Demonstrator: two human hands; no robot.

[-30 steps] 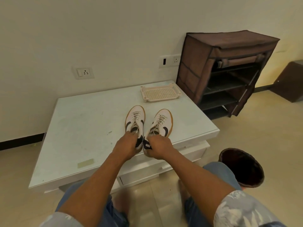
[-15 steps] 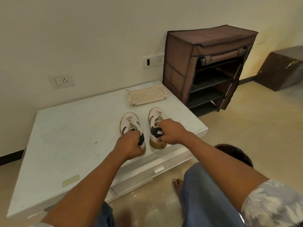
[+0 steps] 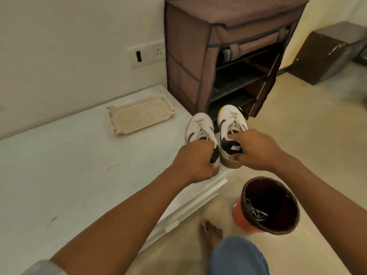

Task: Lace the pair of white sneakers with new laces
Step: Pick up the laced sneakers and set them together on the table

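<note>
Two white sneakers with dark heel patches, gum soles and pale laces are held side by side. My left hand (image 3: 193, 162) grips the heel of the left sneaker (image 3: 199, 127). My right hand (image 3: 258, 148) grips the heel of the right sneaker (image 3: 231, 122), thumb under its sole. Both shoes hang at the right end of the white table (image 3: 79, 165), toes pointing toward the brown shoe rack (image 3: 228, 50). A red bucket (image 3: 271, 205) on the floor holds a tangle of laces (image 3: 255, 212).
A cream perforated tray (image 3: 139, 117) sits at the back of the table. The shoe rack's shelves stand open right behind the shoes. A dark box (image 3: 329, 52) is at the far right. My bare foot (image 3: 211, 233) rests on the tiled floor beside the bucket.
Both hands have carried the sneakers off the table's middle to its right end, toward the shoe rack. The view has swung right and down, revealing the bucket's inside.
</note>
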